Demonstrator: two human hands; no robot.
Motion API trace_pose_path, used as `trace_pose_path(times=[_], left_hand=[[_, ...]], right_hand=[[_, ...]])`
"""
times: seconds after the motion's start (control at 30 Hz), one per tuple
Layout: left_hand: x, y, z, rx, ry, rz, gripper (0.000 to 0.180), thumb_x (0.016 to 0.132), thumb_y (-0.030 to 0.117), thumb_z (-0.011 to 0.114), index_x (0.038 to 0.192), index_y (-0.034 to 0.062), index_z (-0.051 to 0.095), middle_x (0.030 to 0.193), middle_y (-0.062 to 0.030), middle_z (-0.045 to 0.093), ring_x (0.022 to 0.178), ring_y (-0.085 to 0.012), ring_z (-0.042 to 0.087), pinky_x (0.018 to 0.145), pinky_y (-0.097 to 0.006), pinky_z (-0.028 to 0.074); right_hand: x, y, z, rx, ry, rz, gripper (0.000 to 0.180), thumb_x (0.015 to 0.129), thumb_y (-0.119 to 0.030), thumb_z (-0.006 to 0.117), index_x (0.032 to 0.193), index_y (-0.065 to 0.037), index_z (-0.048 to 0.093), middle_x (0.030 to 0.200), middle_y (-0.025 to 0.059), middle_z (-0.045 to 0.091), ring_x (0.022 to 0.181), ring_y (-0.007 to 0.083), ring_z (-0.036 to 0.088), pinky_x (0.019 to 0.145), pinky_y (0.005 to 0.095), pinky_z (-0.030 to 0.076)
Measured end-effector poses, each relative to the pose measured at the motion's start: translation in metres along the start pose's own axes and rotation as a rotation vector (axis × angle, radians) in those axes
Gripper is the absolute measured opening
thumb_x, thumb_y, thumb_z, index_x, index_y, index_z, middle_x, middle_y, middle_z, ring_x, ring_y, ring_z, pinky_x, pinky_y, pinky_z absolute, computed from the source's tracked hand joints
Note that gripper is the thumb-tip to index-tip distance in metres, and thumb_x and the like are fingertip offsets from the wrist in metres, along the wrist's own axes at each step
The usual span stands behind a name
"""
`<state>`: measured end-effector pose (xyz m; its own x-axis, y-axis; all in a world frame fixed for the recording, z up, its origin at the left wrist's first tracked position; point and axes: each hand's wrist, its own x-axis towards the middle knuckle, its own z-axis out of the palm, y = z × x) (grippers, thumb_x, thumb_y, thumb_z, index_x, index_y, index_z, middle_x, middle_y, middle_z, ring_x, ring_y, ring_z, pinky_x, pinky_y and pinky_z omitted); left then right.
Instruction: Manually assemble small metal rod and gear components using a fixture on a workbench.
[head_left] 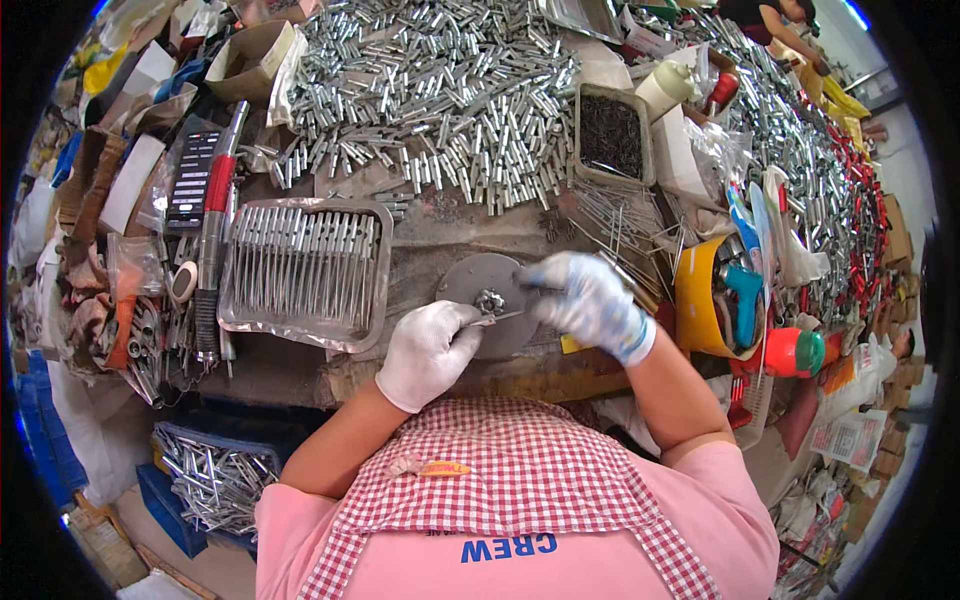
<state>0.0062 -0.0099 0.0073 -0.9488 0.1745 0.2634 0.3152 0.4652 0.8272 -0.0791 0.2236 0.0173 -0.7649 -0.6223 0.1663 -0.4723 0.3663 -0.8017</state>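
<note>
Hands (428, 355) at grey disc (468, 280), tray (300, 337) leftward, tube heap (440, 90) beyond.

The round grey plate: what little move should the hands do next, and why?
Perhaps the blue-stained white-gloved right hand should ease toward the slim silver metal piece: the white-gloved left hand seems to pinch it over the round grey plate, one end pointing rightward. Blur hides whether the right hand holds anything.

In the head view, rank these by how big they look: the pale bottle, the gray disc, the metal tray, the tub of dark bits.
1. Metal tray
2. Gray disc and tub of dark bits: too alike to separate, and the disc is partly covered
3. Pale bottle
</note>
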Motion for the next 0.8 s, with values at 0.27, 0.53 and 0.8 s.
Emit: trace_pose_path(times=[0.27, 0.53, 0.8], left_hand=[[-0.008, -0.007, 0.007, -0.036, 0.035, -0.009, 0.01, 0.077, 0.002, 0.069, 0.087, 0.0008, 0.068, 0.082, -0.0148, 0.067, 0.075, -0.0322, 0.066, 0.067, -0.039, 0.052], [-0.016, -0.017, 0.015, 0.084, 0.091, 0.066, 0.012, 0.073, 0.002, 0.072, 0.083, 0.0023, 0.067, 0.08, -0.0119, 0.067, 0.073, -0.0307, 0.063, 0.068, -0.04, 0.05], [-0.018, -0.02, 0.027, 0.186, 0.136, 0.151, 0.017, 0.069, 0.003, 0.076, 0.082, 0.0056, 0.066, 0.082, -0.0072, 0.063, 0.083, -0.0291, 0.057, 0.073, -0.04, 0.048]], right_hand=[[0.071, 0.055, -0.023, -0.889, -0.22, 0.126, 0.018, 0.078, -0.021, 0.068, 0.088, -0.008, 0.073, 0.086, 0.0132, 0.071, 0.084, 0.034, 0.069, 0.075, 0.0432, 0.055], [0.07, 0.036, -0.02, -0.743, -0.207, 0.281, 0.019, 0.079, -0.017, 0.062, 0.092, -0.005, 0.069, 0.088, 0.019, 0.069, 0.086, 0.0384, 0.068, 0.077, 0.0451, 0.055], [0.032, 0.054, -0.021, -0.429, 0.227, 0.367, 0.017, 0.082, -0.013, 0.063, 0.098, -0.007, 0.063, 0.091, 0.0181, 0.067, 0.087, 0.0372, 0.064, 0.078, 0.0414, 0.052]])
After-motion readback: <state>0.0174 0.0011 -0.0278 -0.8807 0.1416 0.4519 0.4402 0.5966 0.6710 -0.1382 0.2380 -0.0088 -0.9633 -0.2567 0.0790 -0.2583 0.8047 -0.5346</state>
